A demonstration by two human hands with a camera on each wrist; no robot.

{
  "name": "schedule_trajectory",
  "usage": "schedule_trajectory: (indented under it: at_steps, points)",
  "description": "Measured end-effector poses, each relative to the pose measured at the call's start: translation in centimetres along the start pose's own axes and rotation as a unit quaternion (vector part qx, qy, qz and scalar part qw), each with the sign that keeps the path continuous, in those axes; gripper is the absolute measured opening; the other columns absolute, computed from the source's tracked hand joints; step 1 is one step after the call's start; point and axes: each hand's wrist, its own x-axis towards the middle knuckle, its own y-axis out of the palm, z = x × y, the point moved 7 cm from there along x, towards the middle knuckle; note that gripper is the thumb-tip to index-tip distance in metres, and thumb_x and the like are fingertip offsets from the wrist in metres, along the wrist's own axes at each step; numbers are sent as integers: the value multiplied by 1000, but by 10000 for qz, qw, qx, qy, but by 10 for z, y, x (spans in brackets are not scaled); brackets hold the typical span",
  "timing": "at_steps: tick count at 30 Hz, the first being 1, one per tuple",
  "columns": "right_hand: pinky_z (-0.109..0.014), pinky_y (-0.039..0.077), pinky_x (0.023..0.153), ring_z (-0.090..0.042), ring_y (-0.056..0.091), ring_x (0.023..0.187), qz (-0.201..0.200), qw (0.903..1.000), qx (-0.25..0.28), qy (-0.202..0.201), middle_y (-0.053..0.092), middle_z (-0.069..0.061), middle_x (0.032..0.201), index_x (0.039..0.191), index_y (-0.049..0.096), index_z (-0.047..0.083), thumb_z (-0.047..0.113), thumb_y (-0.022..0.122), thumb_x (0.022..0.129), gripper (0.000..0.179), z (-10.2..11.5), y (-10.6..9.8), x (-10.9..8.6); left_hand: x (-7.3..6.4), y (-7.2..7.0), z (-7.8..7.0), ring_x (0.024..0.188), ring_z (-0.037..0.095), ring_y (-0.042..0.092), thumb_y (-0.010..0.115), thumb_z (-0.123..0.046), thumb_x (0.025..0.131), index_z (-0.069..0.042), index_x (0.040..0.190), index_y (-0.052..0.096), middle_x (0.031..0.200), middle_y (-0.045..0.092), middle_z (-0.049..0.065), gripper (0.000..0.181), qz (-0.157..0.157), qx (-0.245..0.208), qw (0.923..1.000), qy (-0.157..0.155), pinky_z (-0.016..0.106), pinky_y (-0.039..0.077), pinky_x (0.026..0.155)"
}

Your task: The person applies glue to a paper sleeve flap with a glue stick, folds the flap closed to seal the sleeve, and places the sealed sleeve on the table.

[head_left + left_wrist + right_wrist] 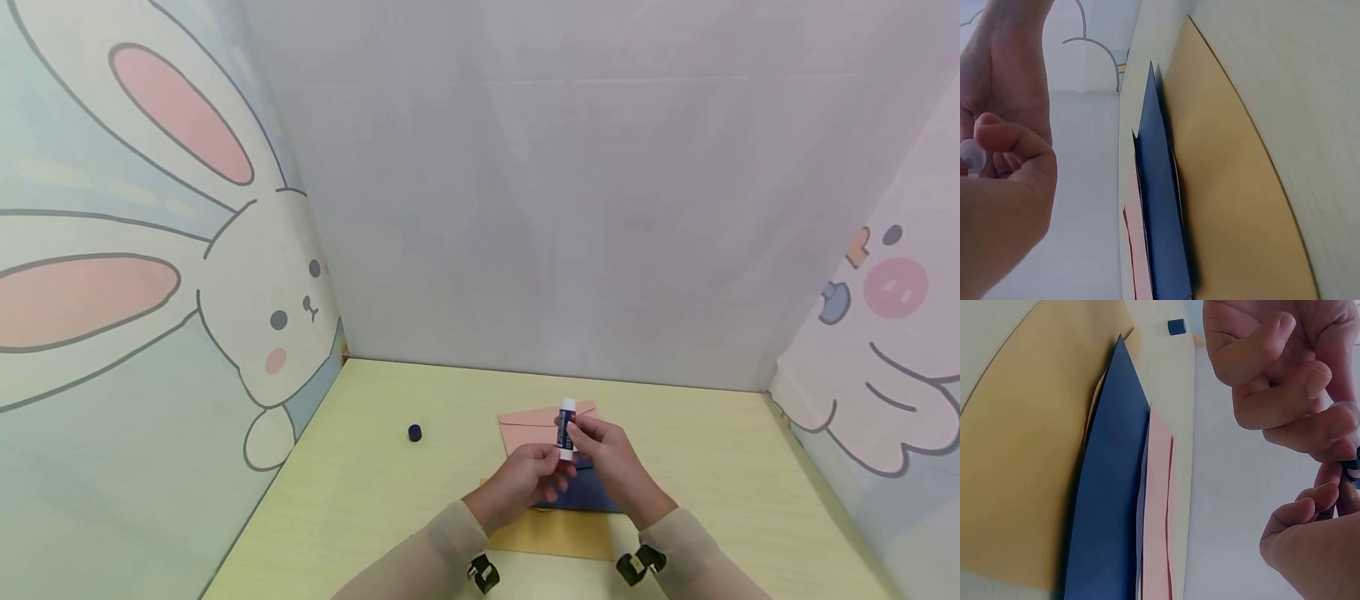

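Both hands hold an uncapped glue stick [566,425] upright above the envelopes, its white end up and its dark label facing the head camera. My left hand [525,473] pinches the white base between thumb and fingers. Higher up, my right hand [606,446] grips the labelled barrel from the right side. In the left wrist view the round white bottom of the glue stick [972,155] shows among the fingers. Beneath the hands lie a pink envelope [525,429], a navy envelope [592,492] and a yellow envelope [555,535], overlapping one another.
A small dark blue cap [415,433] stands on the pale yellow table [360,500], left of the envelopes. A grey curtain [540,225] closes off the back. Side panels with a rabbit drawing [247,308] and a pig drawing [855,350] stand left and right.
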Motion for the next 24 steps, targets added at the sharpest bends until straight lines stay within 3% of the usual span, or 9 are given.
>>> schedule_trajectory:
  at_steps: [4,8,12,15,17,20,22,24]
  points:
    - [-27,58,94,-17,64,114,30,9999,95,45,78,-13,149,159,67,-7,22,62,125,45,-1,1,-1,0,3,2,91,15,62,44,-21,128,11,144,70,107,71,2,44,170,-335,9992,-110,22,49,72]
    - [-28,57,96,-15,66,115,22,9998,176,61,80,-8,146,157,68,-8,21,61,125,44,-1,1,-2,0,2,3,90,15,63,45,-24,128,6,140,73,106,71,0,43,133,-334,9993,-71,24,49,72]
    - [-34,51,99,-13,63,120,-24,9999,125,36,79,-9,152,156,70,-7,23,62,125,44,-1,-1,-2,0,-2,2,87,14,64,61,-34,124,-4,129,75,103,71,-2,34,-168,-176,9997,95,25,53,70]
    - [-35,51,98,-14,62,121,18,9999,111,-6,76,-13,158,158,68,-7,25,63,124,46,0,-1,-2,-1,-6,-3,81,14,65,80,-38,115,-11,120,73,99,71,-2,29,-682,495,9956,421,25,55,64]
    - [-33,54,97,-14,63,120,33,9999,129,-35,76,-13,157,157,68,-6,24,63,124,46,0,0,-2,-4,-9,-10,79,11,64,90,-37,108,-13,114,72,96,72,-3,31,-1121,1322,9814,826,23,55,64]
    - [-31,58,96,-14,65,120,-13,9999,149,-49,76,-15,156,157,68,-7,23,65,123,46,0,0,-3,-10,-10,-20,74,3,62,97,-37,101,-13,106,70,91,74,-2,36,-1729,2547,9403,1451,21,53,64]
    - [-32,56,97,-15,66,120,-75,9999,118,-37,76,-17,156,156,70,-6,23,67,122,45,0,0,-3,-13,-10,-25,73,-2,59,99,-37,100,-13,100,70,87,74,-3,38,-1996,3089,9126,1785,18,51,65]
    - [-34,53,98,-15,65,122,-117,9999,73,-30,75,-19,159,156,71,-5,23,68,122,45,0,0,-2,-15,-9,-28,70,-4,56,99,-38,99,-14,97,70,84,73,-4,38,-2148,3420,8933,1972,17,49,63]
